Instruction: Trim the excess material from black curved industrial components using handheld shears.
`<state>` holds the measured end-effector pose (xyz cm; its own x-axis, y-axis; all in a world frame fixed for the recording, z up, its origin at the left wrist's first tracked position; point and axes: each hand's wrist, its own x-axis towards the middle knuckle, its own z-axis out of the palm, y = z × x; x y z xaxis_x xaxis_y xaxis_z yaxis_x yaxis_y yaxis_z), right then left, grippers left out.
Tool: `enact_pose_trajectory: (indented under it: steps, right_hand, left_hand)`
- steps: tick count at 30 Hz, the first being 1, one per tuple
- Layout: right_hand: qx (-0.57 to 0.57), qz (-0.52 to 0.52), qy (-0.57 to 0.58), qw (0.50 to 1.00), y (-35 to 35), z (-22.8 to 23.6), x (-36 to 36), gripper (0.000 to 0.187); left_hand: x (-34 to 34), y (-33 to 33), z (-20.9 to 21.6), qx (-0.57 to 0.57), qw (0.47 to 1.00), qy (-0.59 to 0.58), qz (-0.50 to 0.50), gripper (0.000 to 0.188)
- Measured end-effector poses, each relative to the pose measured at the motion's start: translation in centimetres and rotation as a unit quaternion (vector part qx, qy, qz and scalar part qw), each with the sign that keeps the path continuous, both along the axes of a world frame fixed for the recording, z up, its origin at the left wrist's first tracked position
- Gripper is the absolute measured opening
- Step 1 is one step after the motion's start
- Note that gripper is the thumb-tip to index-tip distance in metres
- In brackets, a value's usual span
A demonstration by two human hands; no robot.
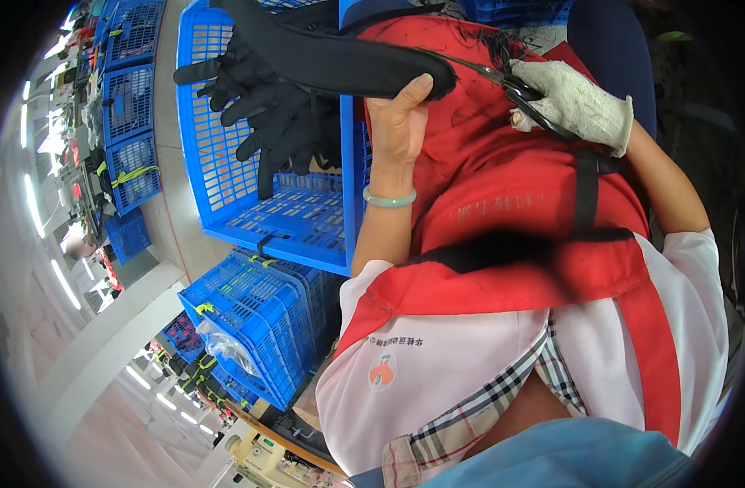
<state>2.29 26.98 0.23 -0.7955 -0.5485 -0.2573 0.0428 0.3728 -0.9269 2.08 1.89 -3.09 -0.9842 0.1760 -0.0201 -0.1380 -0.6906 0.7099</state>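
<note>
Above the red apron (470, 163), the left hand (401, 122) pinches a black cloth strip (348, 65) and the gloved right hand (580, 102) curls round scissors (493, 75), apparently for trimming, which calls for steady cloth.

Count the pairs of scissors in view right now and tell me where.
1: the dark-handled scissors are in the gloved right hand, blades near the black fabric piece held in the left hand. Others may be hidden.
</note>
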Motion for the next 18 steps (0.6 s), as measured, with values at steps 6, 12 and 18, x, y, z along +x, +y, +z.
enact_pose_trajectory:
  steps: [6, 12, 18]
  right_hand:
    - [-0.036, -0.051, -0.037, 0.997, -1.5, 1.7, -0.6, 0.036]
    - [-0.003, -0.054, 0.336, 0.940, -3.2, 0.1, -2.2, 0.048]
    - [0.055, 0.088, 0.192, 0.976, -0.3, 1.5, -1.4, 0.043]
  left_hand:
    - [0.0, 0.4, -0.5, -0.035, 0.998, 0.035, -0.026, 0.042]
    - [0.5, 2.0, -0.4, -0.128, 0.986, 0.025, 0.102, 0.040]
    - [-1.8, -7.0, 0.0, 0.035, 0.986, -0.119, 0.113, 0.029]
